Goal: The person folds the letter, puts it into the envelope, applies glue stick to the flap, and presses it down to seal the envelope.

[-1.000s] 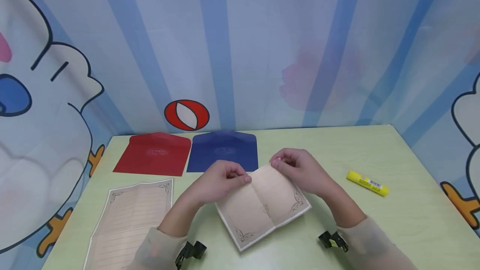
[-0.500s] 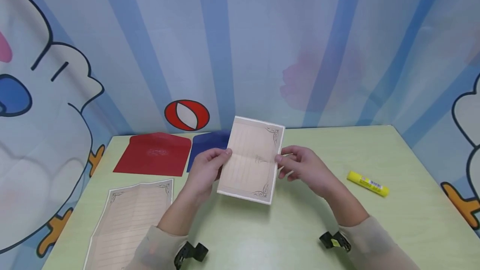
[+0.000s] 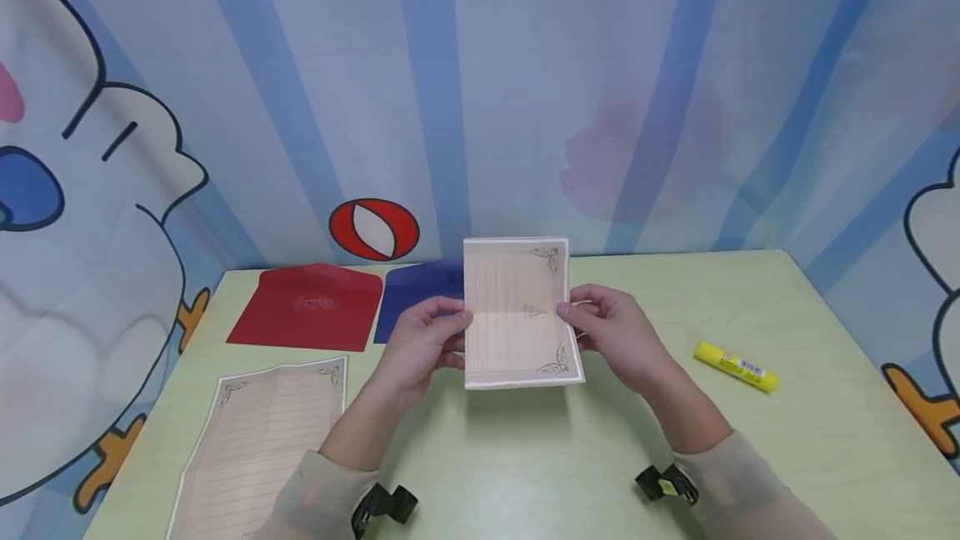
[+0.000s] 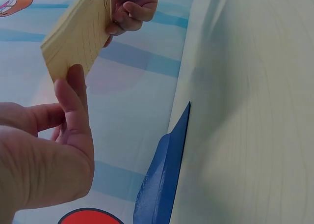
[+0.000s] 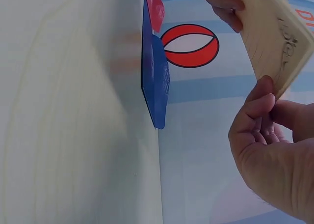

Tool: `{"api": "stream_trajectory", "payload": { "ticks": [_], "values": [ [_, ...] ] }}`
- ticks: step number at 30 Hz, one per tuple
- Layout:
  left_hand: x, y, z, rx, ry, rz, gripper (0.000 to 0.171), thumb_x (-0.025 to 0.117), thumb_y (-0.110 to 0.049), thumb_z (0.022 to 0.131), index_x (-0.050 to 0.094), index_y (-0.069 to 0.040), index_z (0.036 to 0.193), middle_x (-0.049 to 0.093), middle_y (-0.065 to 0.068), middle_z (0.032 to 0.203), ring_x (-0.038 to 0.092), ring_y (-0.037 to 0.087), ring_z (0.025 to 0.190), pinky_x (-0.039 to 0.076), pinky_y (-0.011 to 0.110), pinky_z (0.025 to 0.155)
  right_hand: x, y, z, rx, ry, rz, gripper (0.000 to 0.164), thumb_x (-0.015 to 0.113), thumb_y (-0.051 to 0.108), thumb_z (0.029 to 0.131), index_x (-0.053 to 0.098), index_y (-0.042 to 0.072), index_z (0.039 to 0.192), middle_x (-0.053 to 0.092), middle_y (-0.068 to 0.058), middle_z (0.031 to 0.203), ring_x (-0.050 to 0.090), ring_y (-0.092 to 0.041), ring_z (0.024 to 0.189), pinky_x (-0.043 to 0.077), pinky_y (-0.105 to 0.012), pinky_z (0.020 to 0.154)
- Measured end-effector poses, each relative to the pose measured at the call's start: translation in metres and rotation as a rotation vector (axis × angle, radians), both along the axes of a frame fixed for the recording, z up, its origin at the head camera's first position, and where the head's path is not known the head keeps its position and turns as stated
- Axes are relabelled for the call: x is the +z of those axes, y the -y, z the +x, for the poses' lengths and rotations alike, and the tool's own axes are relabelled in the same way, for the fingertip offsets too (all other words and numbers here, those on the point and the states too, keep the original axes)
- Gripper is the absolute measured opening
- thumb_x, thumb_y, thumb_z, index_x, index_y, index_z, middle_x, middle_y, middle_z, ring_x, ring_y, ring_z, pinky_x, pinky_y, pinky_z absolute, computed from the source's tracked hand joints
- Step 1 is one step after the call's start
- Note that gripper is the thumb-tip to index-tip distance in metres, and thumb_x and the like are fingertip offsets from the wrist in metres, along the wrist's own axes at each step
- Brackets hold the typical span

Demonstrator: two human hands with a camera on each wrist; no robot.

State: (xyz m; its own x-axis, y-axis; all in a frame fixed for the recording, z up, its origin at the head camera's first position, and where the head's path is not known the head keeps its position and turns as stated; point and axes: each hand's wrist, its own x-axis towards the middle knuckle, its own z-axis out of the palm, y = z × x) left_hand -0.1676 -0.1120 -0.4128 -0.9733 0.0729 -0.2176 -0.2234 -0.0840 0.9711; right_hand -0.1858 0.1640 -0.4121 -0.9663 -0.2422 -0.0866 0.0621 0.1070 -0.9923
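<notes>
Both hands hold up a folded sheet of letter paper (image 3: 510,315), cream with faint lines, a pale border and scrollwork at its right corners. My left hand (image 3: 423,344) pinches the left edge between thumb and fingers; my right hand (image 3: 618,332) pinches the right edge the same way. In the left wrist view the left fingertips press the paper's (image 4: 81,37) near end. The right wrist view has the thumb and fingers of the right hand (image 5: 270,145) on the paper's (image 5: 270,37) lower corner. A shadow lies on the table below the raised paper.
A red envelope (image 3: 307,311) and a blue envelope (image 3: 408,282), partly hidden by the left hand and paper, lie at the back left. Another lined sheet (image 3: 262,432) is at the front left. A yellow glue stick (image 3: 735,367) lies to the right on the table (image 3: 825,440).
The paper was spread half-folded low over the table; it has been folded smaller, lifted and turned upright. In the last half second it has straightened, and the right hand now grips its edge.
</notes>
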Motion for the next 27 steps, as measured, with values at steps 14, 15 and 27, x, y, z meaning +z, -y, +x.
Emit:
{"api": "stream_trajectory", "payload": {
  "ticks": [14,15,27],
  "values": [
    [0.0002,0.0057,0.0011,-0.047,-0.047,0.087,0.024,0.052,-0.008,0.108,0.073,0.001,0.116,0.074,0.015,0.111,0.075,0.02,0.078,0.061,0.026,0.068,0.0013,-0.0023,0.0021,0.007,-0.058,-0.058,0.029,0.053,0.005,0.109,0.069,-0.011,0.127,0.067,-0.022,0.132,0.072,-0.018,0.111,0.059,-0.03,0.095],
    [0.0004,0.006,0.0012,-0.05,-0.052,0.075,0.024,0.052,-0.009,0.108,0.072,0.0,0.116,0.074,0.015,0.111,0.075,0.02,0.078,0.061,0.026,0.069,0.0017,-0.0026,0.0021,0.011,-0.064,-0.042,0.03,0.052,0.006,0.11,0.069,-0.01,0.127,0.067,-0.022,0.133,0.071,-0.019,0.113,0.058,-0.03,0.097],
    [0.003,0.0023,0.0031,-0.065,-0.209,-0.148,0.032,0.074,-0.009,0.1,0.068,-0.008,0.131,0.08,0.009,0.106,0.075,0.026,0.085,0.064,0.035,0.072,0.0036,-0.0057,0.0035,-0.016,-0.219,0.112,0.032,0.073,0.011,0.102,0.067,0.006,0.133,0.071,-0.014,0.109,0.071,-0.025,0.095,0.06,-0.029,0.084]
  ]
}}
